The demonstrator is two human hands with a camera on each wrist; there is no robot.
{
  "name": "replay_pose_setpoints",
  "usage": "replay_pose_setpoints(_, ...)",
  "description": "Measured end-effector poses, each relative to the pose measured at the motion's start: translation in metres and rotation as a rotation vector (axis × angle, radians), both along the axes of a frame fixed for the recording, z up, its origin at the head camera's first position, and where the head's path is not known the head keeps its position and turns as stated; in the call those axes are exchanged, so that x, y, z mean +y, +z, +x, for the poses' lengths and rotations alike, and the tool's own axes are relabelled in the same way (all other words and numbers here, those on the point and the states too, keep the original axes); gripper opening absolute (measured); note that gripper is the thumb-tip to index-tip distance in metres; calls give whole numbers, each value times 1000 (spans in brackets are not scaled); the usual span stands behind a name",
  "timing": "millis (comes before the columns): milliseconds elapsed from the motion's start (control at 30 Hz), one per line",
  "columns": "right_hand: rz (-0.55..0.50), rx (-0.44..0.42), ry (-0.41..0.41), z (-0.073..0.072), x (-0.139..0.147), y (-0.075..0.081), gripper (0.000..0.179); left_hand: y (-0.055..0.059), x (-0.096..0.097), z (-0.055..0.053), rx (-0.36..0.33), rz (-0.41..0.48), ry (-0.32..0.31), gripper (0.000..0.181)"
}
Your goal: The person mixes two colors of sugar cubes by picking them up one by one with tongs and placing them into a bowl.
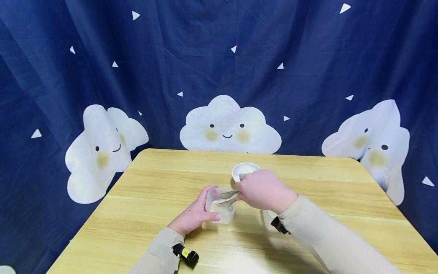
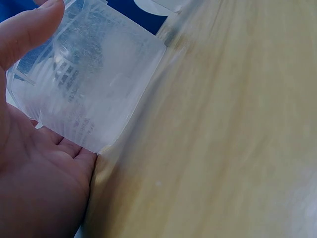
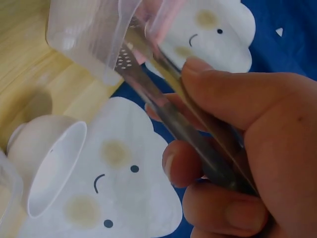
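My left hand (image 1: pixel 194 215) holds a clear plastic container (image 1: pixel 222 218) by its left side, with the thumb along the near wall and the fingers round the far side. The container stands on the table, and in the left wrist view its cloudy wall (image 2: pixel 109 74) lies between thumb and fingers. In my right hand (image 1: pixel 266 192) is a pair of metal tongs (image 3: pixel 168 114) with perforated ends, gripped between thumb and fingers. The tongs' ends reach over the container's opening and stand apart, with nothing visible between them.
A white bowl (image 1: pixel 245 166) stands just beyond the right hand, partly covered by it. Another clear plastic container (image 1: pixel 268 221) is on the table under the right wrist, mostly hidden. A blue curtain (image 1: pixel 212 57) with cloud faces hangs behind the wooden table (image 1: pixel 154 182).
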State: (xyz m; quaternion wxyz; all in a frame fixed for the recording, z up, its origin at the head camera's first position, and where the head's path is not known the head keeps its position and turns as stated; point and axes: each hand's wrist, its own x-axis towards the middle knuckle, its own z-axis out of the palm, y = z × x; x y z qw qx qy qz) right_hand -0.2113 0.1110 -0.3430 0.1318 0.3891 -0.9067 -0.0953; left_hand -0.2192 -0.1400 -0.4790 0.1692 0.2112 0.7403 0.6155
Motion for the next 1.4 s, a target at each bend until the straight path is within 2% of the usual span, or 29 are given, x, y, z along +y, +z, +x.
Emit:
replay_pose_setpoints(267,53,38,-16,-3,-14,-3,17,1,0,0,20,0,3,94)
replay_pose_setpoints(433,80,18,-1,-1,-19,-2,14,1,1,1,21,2,-7,94)
replay_pose_setpoints(567,62,2,18,0,-19,3,14,2,1,1,19,-13,-3,95)
replay_pose_setpoints(667,34,35,21,1,-19,6,16,3,1,0,22,-17,3,96)
replay_pose_setpoints(800,55,56,-16,2,-23,5,18,4,1,0,25,-10,4,97)
replay_pose_setpoints(1033,158,-11,-81,4,-32,0,20,1,1,1,21,-15,8,97)
replay_pose_setpoints(1200,109,-42,-47,4,-31,4,19,2,1,0,4,1,3,98)
replay_pose_setpoints(1333,42,-26,16,3,-28,7,20,3,1,0,-9,14,-8,97)
replay_pose_setpoints(1400,11,-23,19,3,-25,9,20,2,1,0,-17,18,-12,96)
